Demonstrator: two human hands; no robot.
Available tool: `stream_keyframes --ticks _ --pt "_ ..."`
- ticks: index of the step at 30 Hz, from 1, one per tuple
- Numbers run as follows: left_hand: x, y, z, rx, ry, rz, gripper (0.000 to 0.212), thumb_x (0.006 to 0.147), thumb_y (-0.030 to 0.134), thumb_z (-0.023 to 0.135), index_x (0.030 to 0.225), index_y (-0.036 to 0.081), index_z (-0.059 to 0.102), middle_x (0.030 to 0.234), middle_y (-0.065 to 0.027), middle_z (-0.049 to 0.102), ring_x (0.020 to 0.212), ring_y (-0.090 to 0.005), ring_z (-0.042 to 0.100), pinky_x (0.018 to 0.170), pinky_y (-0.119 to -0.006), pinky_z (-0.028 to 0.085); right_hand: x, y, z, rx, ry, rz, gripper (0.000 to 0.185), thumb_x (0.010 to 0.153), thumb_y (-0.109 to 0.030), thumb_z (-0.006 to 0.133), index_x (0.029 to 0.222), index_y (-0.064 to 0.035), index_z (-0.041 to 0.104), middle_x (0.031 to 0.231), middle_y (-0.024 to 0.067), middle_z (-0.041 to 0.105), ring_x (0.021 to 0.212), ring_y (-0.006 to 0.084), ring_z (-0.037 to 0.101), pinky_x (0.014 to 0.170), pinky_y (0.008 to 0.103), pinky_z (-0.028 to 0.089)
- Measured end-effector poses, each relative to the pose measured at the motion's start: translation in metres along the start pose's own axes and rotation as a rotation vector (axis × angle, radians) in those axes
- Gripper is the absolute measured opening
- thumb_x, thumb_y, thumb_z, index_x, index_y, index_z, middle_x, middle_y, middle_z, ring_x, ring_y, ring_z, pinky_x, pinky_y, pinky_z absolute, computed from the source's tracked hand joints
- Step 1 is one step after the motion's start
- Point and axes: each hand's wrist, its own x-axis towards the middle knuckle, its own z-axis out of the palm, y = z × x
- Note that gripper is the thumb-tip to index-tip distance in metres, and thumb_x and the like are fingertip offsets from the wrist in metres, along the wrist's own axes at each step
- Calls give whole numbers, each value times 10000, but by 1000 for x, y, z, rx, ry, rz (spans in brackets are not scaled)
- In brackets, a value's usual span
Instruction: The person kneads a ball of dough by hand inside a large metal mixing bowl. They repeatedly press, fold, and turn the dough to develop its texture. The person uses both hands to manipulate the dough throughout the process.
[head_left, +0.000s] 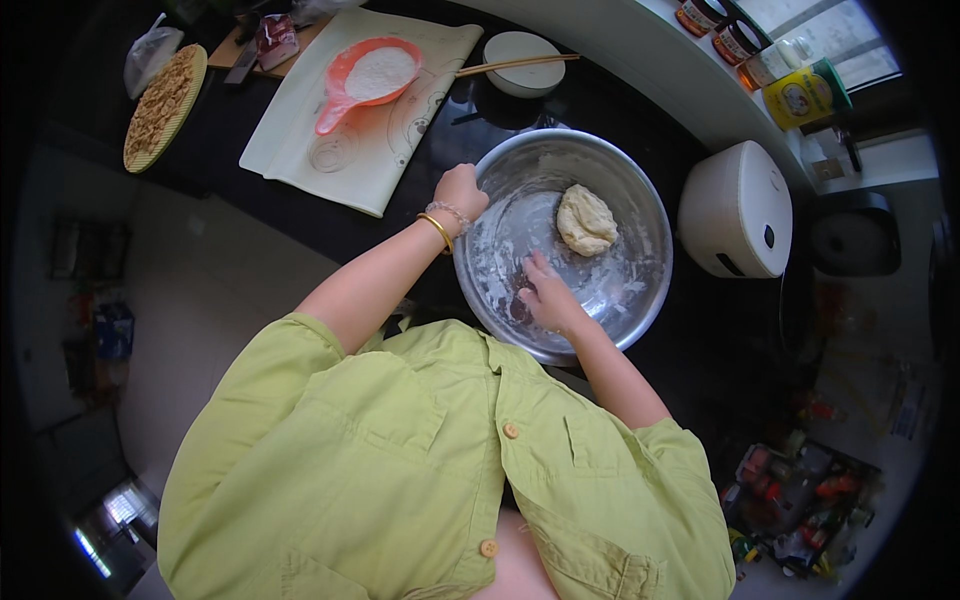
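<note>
A large stainless steel basin (660, 225) stands on the dark counter in front of me, its inside smeared with flour. On the far right part of its floor rests a lump of pale dough (587, 221). My left hand (459, 193) is closed on the basin's left rim, with a gold bangle and a bead bracelet at the wrist. Inside the basin, my right hand (549, 292) has its fingers spread near the floured bottom. It holds nothing and is apart from the dough.
Left of the basin lies a pale mat (360, 176) bearing a red scoop of flour (381, 73). Behind are a white bowl (517, 79) and chopsticks (487, 67). A white rice cooker (739, 210) stands at right. Jars (739, 41) line the sill. A yellow plate of crumbly food (161, 112) sits far left.
</note>
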Motion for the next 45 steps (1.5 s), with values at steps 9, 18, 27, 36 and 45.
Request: stream_keyframes --ticks 9,18,27,36,45 --pt "1 1 2 1 6 12 189 627 56 567 779 -53 587 808 -251 592 817 -389 574 740 -406 459 3 -15 7 56 -153 -47 593 857 -132 463 1349 31 175 1419 249 92 1319 378 103 1070 364 151" --pt "1 2 1 9 5 16 186 627 58 557 776 -51 581 821 -255 587 819 -395 569 747 -413 457 21 -16 10 99 100 -56 597 804 17 452 1354 -31 227 1408 225 174 1296 360 205 1059 361 209" --pt "0 2 -2 18 -16 18 201 635 60 569 800 -52 588 831 -252 590 836 -392 569 754 -407 458 8 -11 8 10 -202 -259 497 770 71 432 1247 -65 443 1351 148 347 1206 303 383 992 328 331" --pt "2 0 3 -8 8 22 210 641 62 568 816 -52 595 835 -250 594 836 -383 576 752 -397 461 19 -7 12 -6 222 -352 216 757 -2 538 942 -69 628 1021 133 549 897 335 546 766 372 444" --pt "2 1 2 18 -13 3 218 641 63 567 828 -42 603 843 -245 597 840 -380 577 753 -401 461 13 12 7 -100 130 -34 180 645 47 558 816 -9 567 854 180 568 836 352 549 730 398 442"
